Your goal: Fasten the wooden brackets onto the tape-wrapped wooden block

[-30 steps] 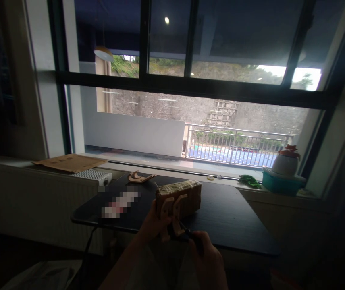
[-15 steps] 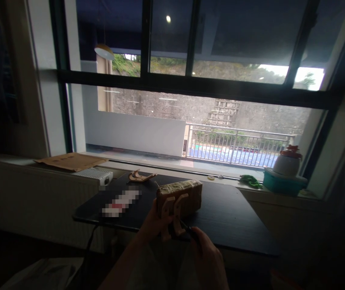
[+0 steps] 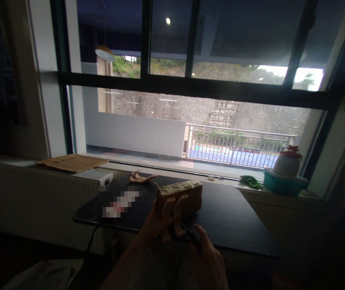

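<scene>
My left hand (image 3: 151, 225) is closed round a wooden piece with two prongs (image 3: 172, 215), held upright at the near edge of the black table (image 3: 235, 225). My right hand (image 3: 207, 259) grips a dark slim tool (image 3: 189, 235) whose tip meets the base of the wooden piece. Just behind them a brown block wound with string (image 3: 181, 193) lies on the table. Both hands are dim against the bright window.
A curved wooden part (image 3: 140, 177) lies at the table's far edge. On the sill are a flat cardboard envelope (image 3: 71, 162), a white ribbed box (image 3: 95, 175), a green bundle (image 3: 251, 181) and a teal tub (image 3: 284, 181) with a white jar (image 3: 287, 163) on it. A cable (image 3: 89, 245) hangs below the table.
The view has shifted very slightly. My right hand with the dark tool has eased a little; the left hand and wooden piece stay where they were.
</scene>
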Available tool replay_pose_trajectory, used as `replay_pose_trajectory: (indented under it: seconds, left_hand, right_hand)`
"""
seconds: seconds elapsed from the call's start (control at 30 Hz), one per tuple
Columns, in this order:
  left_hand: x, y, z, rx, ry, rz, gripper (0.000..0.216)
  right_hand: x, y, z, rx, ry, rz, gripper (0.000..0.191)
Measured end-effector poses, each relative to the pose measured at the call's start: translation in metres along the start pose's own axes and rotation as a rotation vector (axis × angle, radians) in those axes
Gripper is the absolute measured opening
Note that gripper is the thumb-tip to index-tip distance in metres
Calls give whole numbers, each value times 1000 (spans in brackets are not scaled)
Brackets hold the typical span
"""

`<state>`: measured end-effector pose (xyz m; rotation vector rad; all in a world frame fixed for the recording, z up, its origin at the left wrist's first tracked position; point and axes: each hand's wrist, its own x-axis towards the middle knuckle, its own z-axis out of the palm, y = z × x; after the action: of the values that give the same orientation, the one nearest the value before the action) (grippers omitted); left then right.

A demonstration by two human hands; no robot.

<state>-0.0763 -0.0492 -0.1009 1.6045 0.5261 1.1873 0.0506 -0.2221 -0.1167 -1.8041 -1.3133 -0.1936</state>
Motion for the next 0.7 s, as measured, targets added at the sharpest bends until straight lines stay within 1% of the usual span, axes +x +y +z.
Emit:
replay_pose_trajectory:
  seconds: [0.1, 0.17, 0.23, 0.4, 0.5, 0.6, 0.7]
  left_hand:
    - [0, 0, 0, 2, -3, -14, 68]
    - [0, -2, 0, 9, -1, -20, 69]
    - [1, -5, -1, 10, 3, -17, 69]
    - [1, -6, -1, 17, 5, -16, 67]
    - [1, -5, -1, 26, -8, -9, 66]
    - [1, -4, -1, 14, -27, 7, 66]
    - [1, -6, -2, 1, -46, 2, 67]
  right_hand:
    - [0, 3, 1, -54, 35, -133, 32]
    - [-1, 4, 2, -57, 20, -156, 32]
    - [-2, 5, 3, -25, -4, -123, 33]
    - [-1, 0, 0, 121, -116, 63, 35]
    - [2, -3, -3, 119, -158, 119, 35]
    - [4, -3, -4, 84, -130, 115, 38]
    - [4, -1, -4, 60, -105, 35, 37]
